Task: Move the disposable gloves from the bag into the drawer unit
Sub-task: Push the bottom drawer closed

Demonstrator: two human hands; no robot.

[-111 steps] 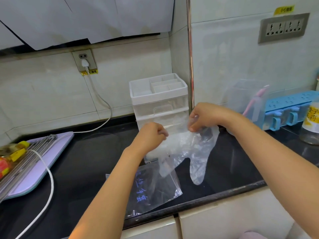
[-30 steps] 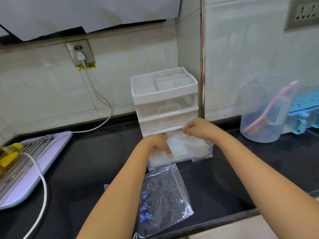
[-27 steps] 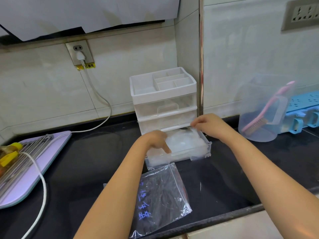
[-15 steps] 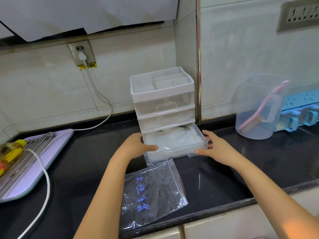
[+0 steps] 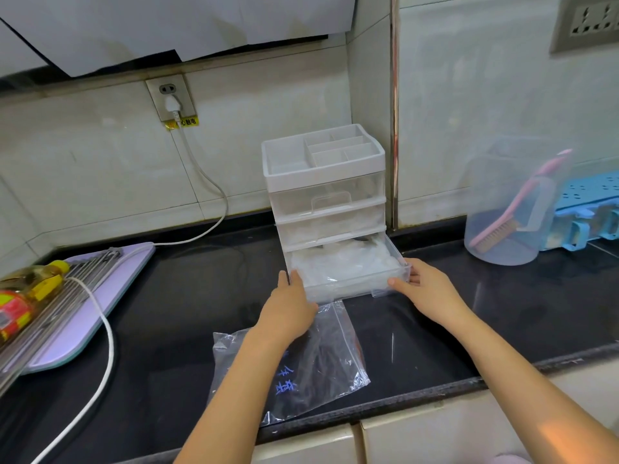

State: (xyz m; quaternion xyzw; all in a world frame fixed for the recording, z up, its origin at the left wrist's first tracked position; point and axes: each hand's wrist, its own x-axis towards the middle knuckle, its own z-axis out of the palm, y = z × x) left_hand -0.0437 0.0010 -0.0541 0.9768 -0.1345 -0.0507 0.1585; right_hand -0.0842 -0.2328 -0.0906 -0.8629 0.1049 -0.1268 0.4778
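- Pressing my left hand [image 5: 288, 313], fingers straight, against the front left corner of the pulled-out bottom drawer [image 5: 351, 288].
- My right hand [image 5: 425, 289] pinches its front right corner.
- Gloves [image 5: 341, 262] lie in that drawer of the drawer unit [image 5: 321, 175], at the counter's [image 5: 187, 296] back edge.
- Bag [image 5: 331, 360] lies flat near the front edge.

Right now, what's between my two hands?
The head view shows the pulled-out clear plastic drawer of translucent disposable gloves between the left hand and right hand.
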